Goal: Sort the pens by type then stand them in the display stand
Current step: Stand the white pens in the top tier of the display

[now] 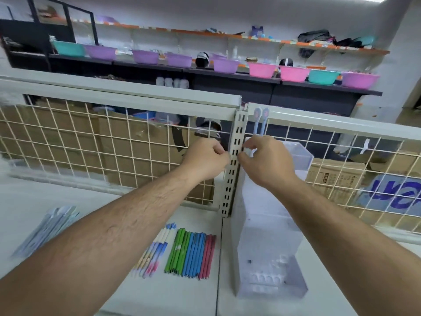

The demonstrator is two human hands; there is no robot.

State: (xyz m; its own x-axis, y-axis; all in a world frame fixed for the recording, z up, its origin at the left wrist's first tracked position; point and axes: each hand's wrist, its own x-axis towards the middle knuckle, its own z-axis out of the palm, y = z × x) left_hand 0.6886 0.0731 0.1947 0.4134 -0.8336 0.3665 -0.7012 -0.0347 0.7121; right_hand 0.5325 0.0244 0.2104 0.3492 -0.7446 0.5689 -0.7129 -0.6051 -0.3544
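A tall clear acrylic display stand (268,226) rises on the white counter beside a slotted metal upright (235,156). My right hand (266,160) is at the stand's top and pinches two pens with blue and pink tops (259,120) that stick up above it. My left hand (206,158) is curled just left of the upright; nothing shows in its fingers. Sorted rows lie on the counter below: patterned white pens (152,252), green pens (177,249), blue pens (193,254) and red pens (208,256).
A blurred pack of pale pens (47,229) lies at the counter's left. A wire-grid fence (91,137) backs the counter, with cardboard boxes (337,179) behind it. Shelves with coloured plastic basins (262,69) line the far wall.
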